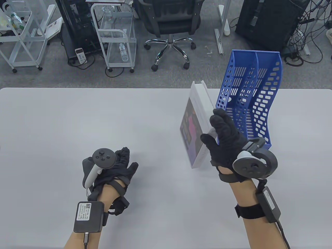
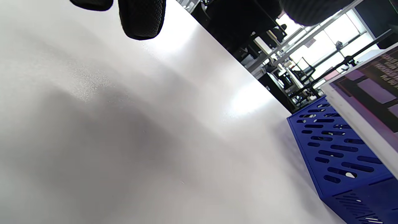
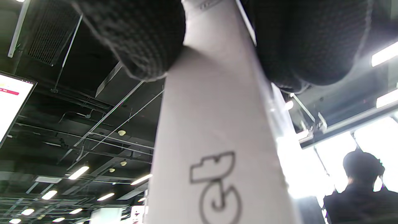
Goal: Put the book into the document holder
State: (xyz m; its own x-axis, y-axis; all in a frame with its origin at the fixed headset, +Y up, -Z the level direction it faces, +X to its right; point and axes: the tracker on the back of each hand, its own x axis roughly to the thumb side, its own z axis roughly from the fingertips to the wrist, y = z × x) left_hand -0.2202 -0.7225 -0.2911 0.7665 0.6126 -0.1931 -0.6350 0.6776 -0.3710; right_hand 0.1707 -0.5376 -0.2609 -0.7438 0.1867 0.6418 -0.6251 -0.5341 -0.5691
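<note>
White table (image 1: 77,116): book (image 1: 193,129) in right hand (image 1: 225,145) beside holder (image 1: 249,98).

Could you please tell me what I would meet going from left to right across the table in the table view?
Left hand resting on the table → book, held up on edge → right hand gripping it → blue document holder.

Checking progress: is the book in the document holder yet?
Not yet. The right hand grips the book upright, left of the blue document holder.
</note>
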